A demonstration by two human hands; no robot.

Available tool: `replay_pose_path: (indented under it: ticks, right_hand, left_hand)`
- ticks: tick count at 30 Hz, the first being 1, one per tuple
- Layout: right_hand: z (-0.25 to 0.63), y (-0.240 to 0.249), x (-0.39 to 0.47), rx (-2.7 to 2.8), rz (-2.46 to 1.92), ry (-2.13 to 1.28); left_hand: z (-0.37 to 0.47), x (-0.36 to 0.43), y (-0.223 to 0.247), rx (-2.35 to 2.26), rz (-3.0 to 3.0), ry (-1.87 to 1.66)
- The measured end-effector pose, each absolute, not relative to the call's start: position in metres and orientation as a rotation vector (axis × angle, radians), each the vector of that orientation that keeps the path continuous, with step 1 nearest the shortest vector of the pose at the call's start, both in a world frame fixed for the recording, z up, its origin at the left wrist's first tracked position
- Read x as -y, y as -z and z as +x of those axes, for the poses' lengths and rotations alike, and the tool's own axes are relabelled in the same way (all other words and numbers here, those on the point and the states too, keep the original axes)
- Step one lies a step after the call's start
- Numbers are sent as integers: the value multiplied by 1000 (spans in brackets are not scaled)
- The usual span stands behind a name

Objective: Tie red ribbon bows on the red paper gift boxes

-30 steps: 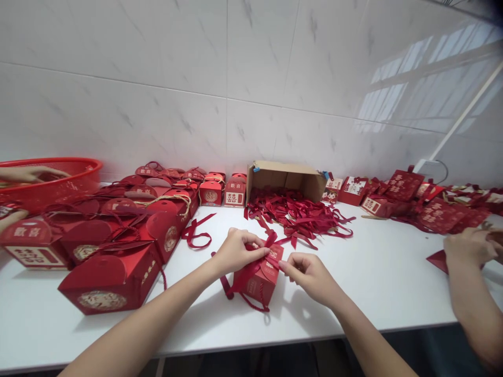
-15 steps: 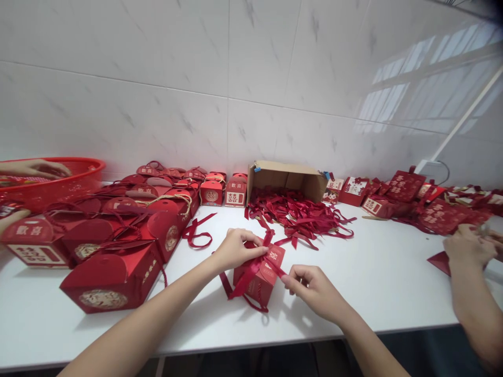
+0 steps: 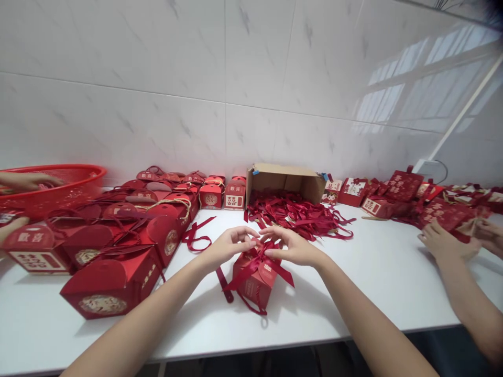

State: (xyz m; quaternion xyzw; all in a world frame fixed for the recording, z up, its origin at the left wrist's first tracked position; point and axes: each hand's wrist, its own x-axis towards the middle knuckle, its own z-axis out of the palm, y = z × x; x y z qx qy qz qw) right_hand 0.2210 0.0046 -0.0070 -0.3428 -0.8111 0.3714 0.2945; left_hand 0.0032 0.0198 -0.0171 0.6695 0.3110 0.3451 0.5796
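In front of me on the white table sits a small red gift box [image 3: 257, 283], with a dark red satin ribbon [image 3: 251, 267] knotted on its top. A twisted red cord hangs down the front of the box. My left hand [image 3: 231, 245] has thumb and fingertips closed on the ribbon at the knot's left. From the right, my right hand [image 3: 293, 246] pinches the ribbon beside the knot, its fingertips close to those of the left. One ribbon tail spreads out to the right below that hand. Fingers partly hide the knot.
Rows of red gift boxes [image 3: 113, 280] stand on the left, beside a red plastic basket [image 3: 78, 183] where another person's hand [image 3: 31, 180] is. A cardboard box [image 3: 288, 170] spills ribbons [image 3: 302, 214] at the back. A co-worker's hands [image 3: 448, 243] handle red packaging on the right.
My right hand has moved up and left from the ribbon's tail to the knot. That tail now hangs loose. The co-worker's hands at right have shifted left, and the view has tilted slightly.
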Motion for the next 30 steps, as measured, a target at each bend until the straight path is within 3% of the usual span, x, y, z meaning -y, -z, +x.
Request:
replay_pose_path:
  ticks: [10,30]
  right_hand:
    - [220,-4,-4,2397,-831,-499]
    - [221,9,5,2517,-621,-489]
  left_hand:
    - [3,-20,23,-733,1544,-813]
    - [8,-12,27,-655,1498,-883]
